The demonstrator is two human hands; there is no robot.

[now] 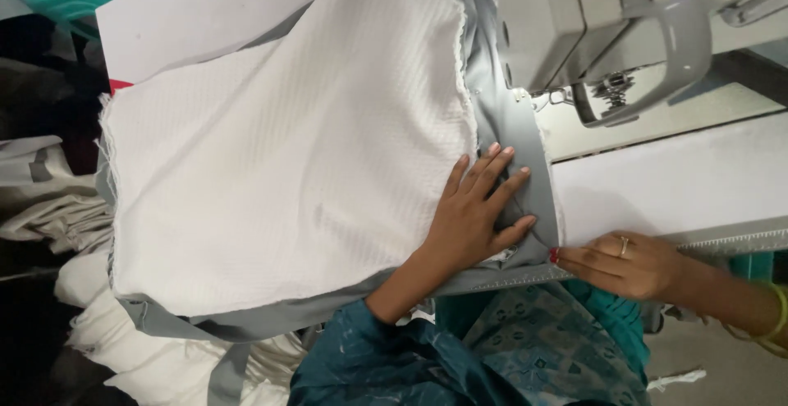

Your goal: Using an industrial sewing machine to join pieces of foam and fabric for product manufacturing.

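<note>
**Guiding grey binding along a white panel at the sewing machine**

The left hand [480,209] lies flat, fingers spread, pressing the grey binding strip [513,139] where it meets the white textured fabric [287,160]. Just right of it, the right hand [620,262] pinches the strip's near end against the desk [657,180]. Beyond the fingertips stands the sewing machine [591,28]. To feed well, I judge, both layers should stay smooth, edges aligned, with even pressure.
</note>
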